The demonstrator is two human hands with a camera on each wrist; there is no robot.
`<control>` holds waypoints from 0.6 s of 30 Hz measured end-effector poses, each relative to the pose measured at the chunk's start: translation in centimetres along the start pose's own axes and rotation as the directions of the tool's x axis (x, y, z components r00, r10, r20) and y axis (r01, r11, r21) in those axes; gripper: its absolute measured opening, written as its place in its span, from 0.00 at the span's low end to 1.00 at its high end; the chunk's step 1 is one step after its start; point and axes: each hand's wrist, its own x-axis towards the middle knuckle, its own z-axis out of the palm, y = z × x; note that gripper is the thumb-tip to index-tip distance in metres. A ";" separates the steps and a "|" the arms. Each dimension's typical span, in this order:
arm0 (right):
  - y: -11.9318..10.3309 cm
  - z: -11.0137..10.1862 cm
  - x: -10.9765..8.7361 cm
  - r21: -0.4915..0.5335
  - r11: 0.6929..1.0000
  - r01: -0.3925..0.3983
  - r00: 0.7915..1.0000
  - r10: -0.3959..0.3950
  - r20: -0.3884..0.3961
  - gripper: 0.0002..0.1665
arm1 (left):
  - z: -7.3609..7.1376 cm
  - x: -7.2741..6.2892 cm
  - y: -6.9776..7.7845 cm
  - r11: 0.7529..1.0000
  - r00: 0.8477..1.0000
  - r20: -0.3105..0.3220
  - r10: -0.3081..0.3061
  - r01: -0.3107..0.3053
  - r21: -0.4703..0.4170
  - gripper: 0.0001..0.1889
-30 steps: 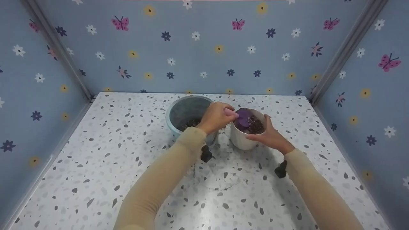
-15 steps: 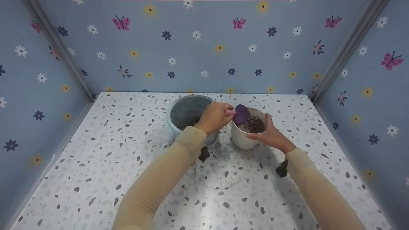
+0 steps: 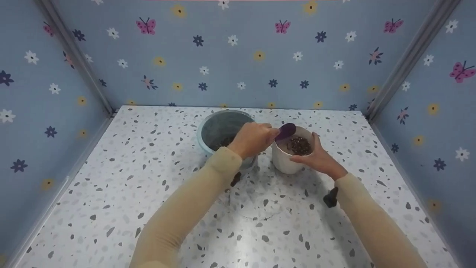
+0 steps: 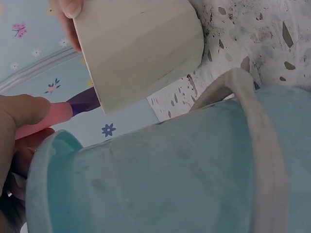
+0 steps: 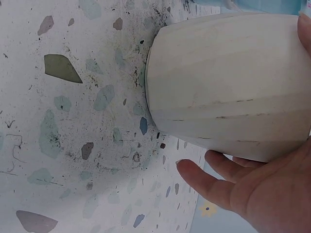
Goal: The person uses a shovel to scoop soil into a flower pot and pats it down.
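My left hand grips the pink handle of a small trowel. Its purple blade is tilted over the left rim of a white ribbed pot, above dark, speckled soil in the pot. My right hand holds that pot on its right side, thumb at the near rim and fingers round the far side. In the right wrist view some fingers stand a little off the pot's wall. Just left of the pot stands a light blue bucket, partly hidden by my left hand.
Dark soil lies at the bottom of the bucket. A pale handle hangs along the bucket's side. Specks of dirt dot the speckled white tabletop. Flower-patterned panels enclose the back and both sides.
The trowel blade has lifted off the soil towards the pot's left rim and turned, so it looks narrower. My left hand has rolled over. My right hand keeps its hold on the pot.
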 end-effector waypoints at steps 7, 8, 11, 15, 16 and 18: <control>-0.2 0.0 0.1 -0.004 1.000 -0.019 1.000 0.019 -0.002 0.86 | -0.8 -0.4 -0.9 0.994 0.990 -0.140 0.030 -0.045 -0.104 0.11; -0.3 0.0 0.2 -0.003 1.000 -0.018 1.000 0.018 -0.002 0.86 | -1.0 -0.5 -1.1 0.992 0.986 -0.161 0.029 -0.049 -0.120 0.11; -0.4 0.0 0.2 0.002 1.000 -0.019 1.000 0.019 0.000 0.86 | -1.8 -0.9 -1.7 0.988 0.976 -0.218 0.029 -0.062 -0.145 0.10; -0.4 0.0 0.1 0.007 1.000 -0.026 1.000 0.026 0.008 0.86 | -2.8 -1.2 -2.7 0.987 0.960 -0.277 0.045 -0.085 -0.135 0.09; -0.4 0.0 0.1 0.008 1.000 -0.030 0.999 0.030 0.012 0.86 | -3.0 -1.4 -2.9 0.987 0.955 -0.292 0.047 -0.088 -0.132 0.08; -0.3 -0.2 -0.1 0.008 0.999 -0.036 0.999 0.035 0.016 0.85 | -3.5 -1.6 -3.4 0.989 0.950 -0.309 0.047 -0.088 -0.119 0.07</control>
